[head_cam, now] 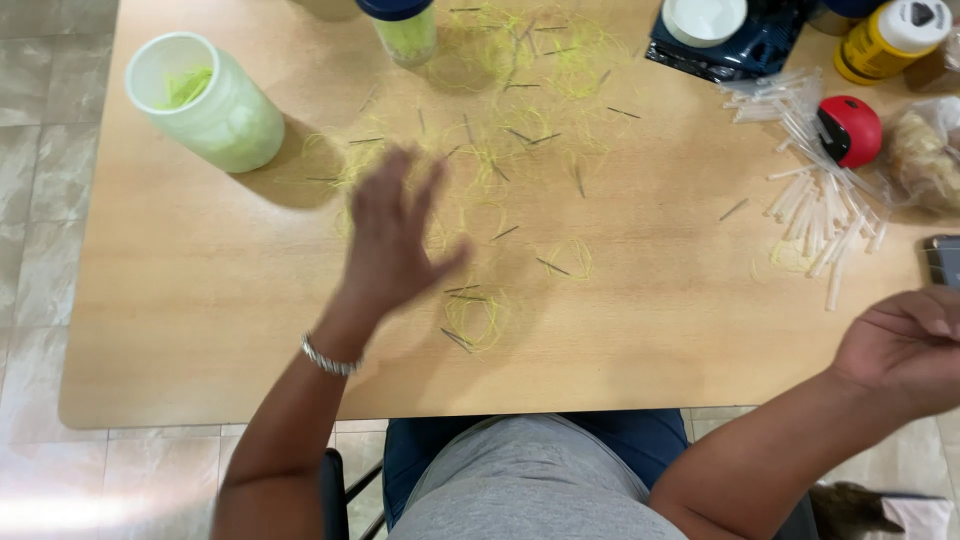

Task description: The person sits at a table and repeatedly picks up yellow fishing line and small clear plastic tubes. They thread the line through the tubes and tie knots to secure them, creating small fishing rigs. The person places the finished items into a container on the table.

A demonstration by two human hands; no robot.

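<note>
Nearest the camera, the person sits at the near edge of a light wooden table (200,330), lap in grey fabric tucked under it. The left hand (392,235), with a silver bracelet (328,358) at the wrist, hovers over the table with its fingers (420,195) spread and released, holding nothing; it is blurred, so whether it touches the surface cannot be told. Just right of it lie loose loops of thin yellow-green thread (478,312) with short dark needle-like pins (455,340) among them, within easy reach of that hand. The right hand (905,345) rests at the right edge of the table, fingers curled inward; whether it grips anything cannot be told, since the palm faces away.

Further out, more yellow-green thread tangles (520,130) and pins scatter across the middle of the table, spread loosely as if tipped out for sorting. To the left stands a translucent pale-green plastic jar (215,105), open, with green thread inside, well apart from the left hand. To the right lies a heap of short clear plastic tubes (820,210), with a red and black rounded tool (850,130) touching the heap and a clear bag of pale brown material (925,155) beside it.

At the far edge stand a blue-lidded jar of green thread (402,25), a white lid on a dark blue packet (705,20) and a yellow bottle with a white cap (890,40).
</note>
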